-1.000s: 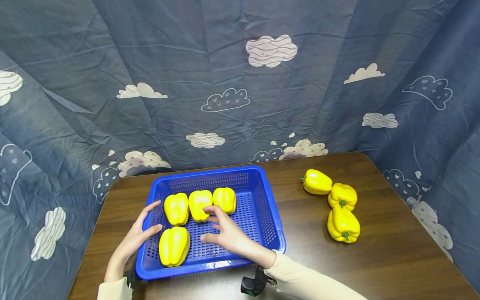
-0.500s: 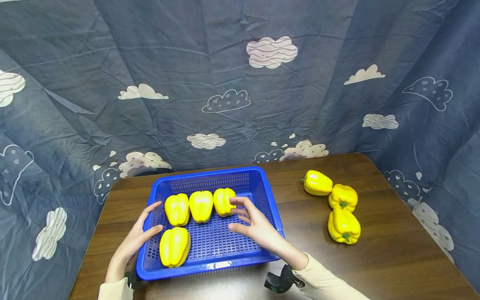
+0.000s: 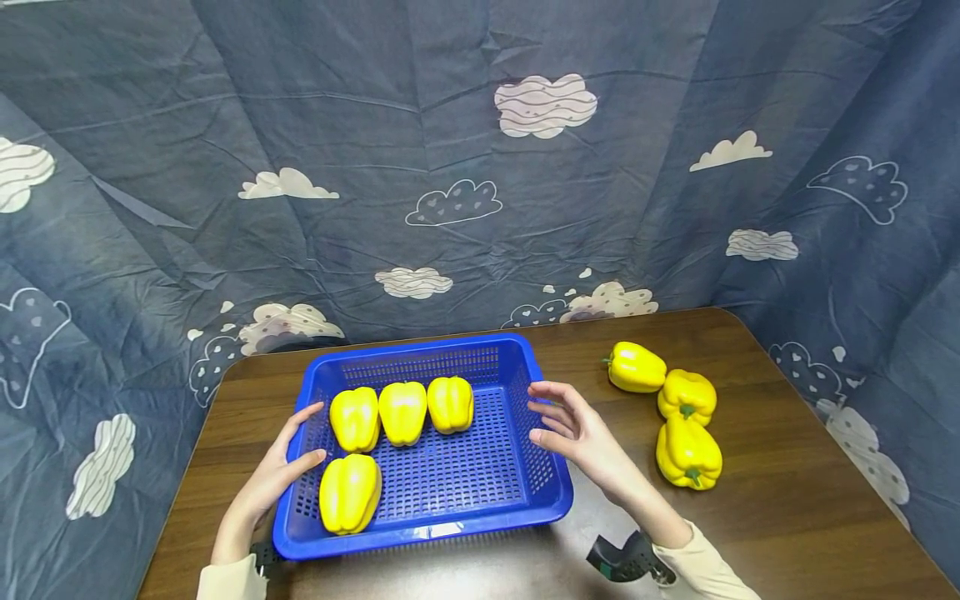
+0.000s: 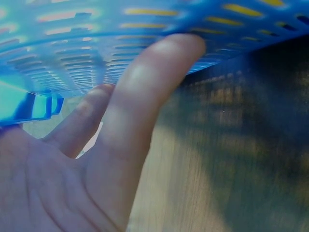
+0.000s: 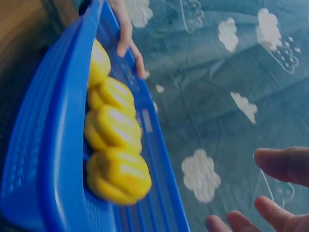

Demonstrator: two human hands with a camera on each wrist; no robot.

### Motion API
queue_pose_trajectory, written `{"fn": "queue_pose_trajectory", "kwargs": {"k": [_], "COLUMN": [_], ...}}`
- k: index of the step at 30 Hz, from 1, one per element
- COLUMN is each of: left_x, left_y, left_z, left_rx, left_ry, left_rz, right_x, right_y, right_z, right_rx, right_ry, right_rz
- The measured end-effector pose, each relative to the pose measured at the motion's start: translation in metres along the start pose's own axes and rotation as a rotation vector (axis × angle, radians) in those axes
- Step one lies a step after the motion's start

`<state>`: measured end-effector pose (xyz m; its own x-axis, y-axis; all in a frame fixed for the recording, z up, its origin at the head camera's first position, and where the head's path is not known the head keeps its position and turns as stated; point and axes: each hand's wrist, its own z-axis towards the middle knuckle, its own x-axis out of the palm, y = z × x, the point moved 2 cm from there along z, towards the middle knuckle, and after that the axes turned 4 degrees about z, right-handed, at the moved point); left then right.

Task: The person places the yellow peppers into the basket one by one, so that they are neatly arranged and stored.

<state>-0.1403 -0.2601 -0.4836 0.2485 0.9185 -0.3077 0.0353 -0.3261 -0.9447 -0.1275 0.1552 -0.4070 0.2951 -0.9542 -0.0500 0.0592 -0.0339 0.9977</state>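
Observation:
A blue plastic basket holds several yellow bell peppers: a row of three with this pepper in the middle, plus one pepper at the front left. My left hand grips the basket's left rim, its thumb and index finger over the top. In the left wrist view, fingers lie against the slotted outer wall. My right hand hovers by the right rim, fingers spread and relaxed, holding nothing. The right wrist view shows its fingertips apart from the peppers.
On the brown wooden table, three more yellow bell peppers lie close together at the right: one at the back, one in the middle and one in front. A dark cloud-patterned curtain stands behind the table.
My right hand has moved right, from above the basket's middle to its right rim, with nothing in it. The left hand, basket and peppers stay put.

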Motion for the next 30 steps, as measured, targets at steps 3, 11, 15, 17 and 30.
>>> {"fn": "queue_pose_trajectory", "kwargs": {"k": [3, 11, 15, 17, 30], "left_x": [0.000, 0.000, -0.001, -0.001, 0.000], "left_y": [0.000, 0.000, 0.001, 0.002, 0.005], "left_z": [0.000, 0.001, 0.000, 0.000, -0.001], "left_rx": [-0.001, -0.016, -0.023, -0.025, -0.005], "left_ry": [-0.002, 0.000, 0.002, 0.005, 0.003], "left_rz": [0.004, -0.001, -0.004, -0.008, -0.029], "right_x": [-0.013, -0.055, -0.075, -0.084, -0.132], "right_y": [-0.001, -0.008, -0.010, -0.010, -0.038], "right_z": [-0.005, -0.023, -0.032, -0.037, -0.075], "right_rx": [-0.001, -0.117, -0.198, -0.227, -0.159], "right_ry": [-0.018, -0.050, -0.061, -0.071, -0.280], "right_rz": [-0.018, -0.001, 0.037, 0.045, -0.060]}}
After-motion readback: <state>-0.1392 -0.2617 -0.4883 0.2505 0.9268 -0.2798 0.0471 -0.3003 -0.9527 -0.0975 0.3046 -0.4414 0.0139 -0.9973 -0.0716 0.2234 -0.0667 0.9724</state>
